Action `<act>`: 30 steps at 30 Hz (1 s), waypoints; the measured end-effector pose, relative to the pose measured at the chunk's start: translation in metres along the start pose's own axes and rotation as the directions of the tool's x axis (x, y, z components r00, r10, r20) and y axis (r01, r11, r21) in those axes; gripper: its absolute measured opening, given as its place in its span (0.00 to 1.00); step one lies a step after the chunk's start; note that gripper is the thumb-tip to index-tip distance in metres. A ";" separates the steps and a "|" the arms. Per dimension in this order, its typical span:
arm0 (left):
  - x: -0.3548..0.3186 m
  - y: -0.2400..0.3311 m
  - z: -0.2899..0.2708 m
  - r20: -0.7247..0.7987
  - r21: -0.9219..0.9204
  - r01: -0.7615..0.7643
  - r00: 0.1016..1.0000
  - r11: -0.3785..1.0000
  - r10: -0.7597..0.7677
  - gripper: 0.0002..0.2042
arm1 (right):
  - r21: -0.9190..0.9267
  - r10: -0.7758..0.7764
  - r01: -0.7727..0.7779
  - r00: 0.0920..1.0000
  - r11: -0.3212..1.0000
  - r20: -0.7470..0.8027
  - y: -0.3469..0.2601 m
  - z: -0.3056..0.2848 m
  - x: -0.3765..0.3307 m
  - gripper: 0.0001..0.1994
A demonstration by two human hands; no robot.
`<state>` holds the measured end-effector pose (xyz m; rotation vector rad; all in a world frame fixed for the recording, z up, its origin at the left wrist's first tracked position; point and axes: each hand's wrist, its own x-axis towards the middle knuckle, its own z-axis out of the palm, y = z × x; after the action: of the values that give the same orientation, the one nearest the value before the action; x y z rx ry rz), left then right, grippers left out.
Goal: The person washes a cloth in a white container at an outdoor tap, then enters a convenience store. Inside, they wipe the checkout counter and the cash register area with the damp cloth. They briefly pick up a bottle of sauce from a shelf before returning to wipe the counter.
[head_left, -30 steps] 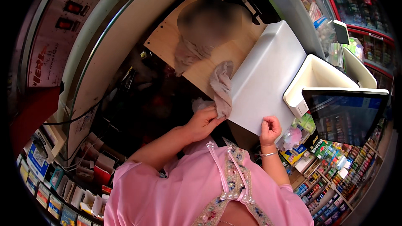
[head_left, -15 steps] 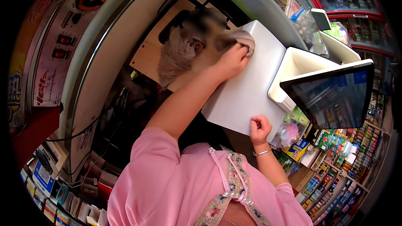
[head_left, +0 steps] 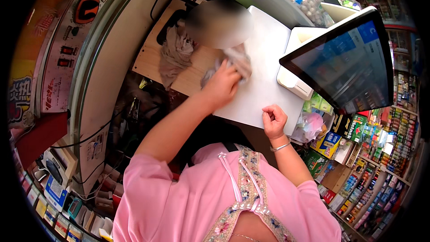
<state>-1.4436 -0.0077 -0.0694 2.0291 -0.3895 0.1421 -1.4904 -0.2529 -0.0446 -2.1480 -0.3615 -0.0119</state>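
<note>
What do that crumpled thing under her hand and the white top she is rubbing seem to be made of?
The rag under the left hand looks like soft woven cloth, greyish and matte: it bunches into limp folds. The white counter top seems a hard, smooth laminate or plastic, judging by its flat, even surface and crisp edge; which one I cannot tell. The right hand rests closed at its near edge.

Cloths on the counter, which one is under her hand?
The pale cloth on the white counter top, pressed under the left hand. The other, brownish cloth, lies untouched on the wooden board.
</note>
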 end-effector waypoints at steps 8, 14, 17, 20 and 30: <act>-0.065 0.042 -0.003 0.205 0.167 -0.003 0.978 0.986 -0.032 0.16 | 0.080 -0.046 0.046 0.999 0.996 -0.012 -0.005 -0.003 0.003 0.03; 0.018 0.024 0.014 0.216 0.471 -0.159 0.974 0.868 0.061 0.16 | 0.093 -0.051 0.055 0.997 0.994 -0.050 -0.005 -0.010 -0.001 0.04; 0.067 0.015 0.026 0.198 0.591 -0.101 0.980 0.801 -0.023 0.16 | 0.121 -0.074 0.084 0.994 0.989 -0.083 -0.003 -0.011 -0.002 0.04; 0.094 0.016 0.039 0.147 0.645 0.022 0.977 0.764 -0.153 0.16 | 0.139 -0.087 0.100 0.992 0.985 -0.097 0.000 -0.013 -0.004 0.03; -0.006 0.074 0.049 0.204 0.507 -0.155 0.977 0.848 0.057 0.14 | 0.319 -0.075 0.098 0.994 0.943 -0.085 0.003 -0.026 -0.059 0.03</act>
<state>-1.4769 -0.0812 -0.0317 2.5704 -0.6340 0.1422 -1.5428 -0.2901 -0.0408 -1.8011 -0.3877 -0.0747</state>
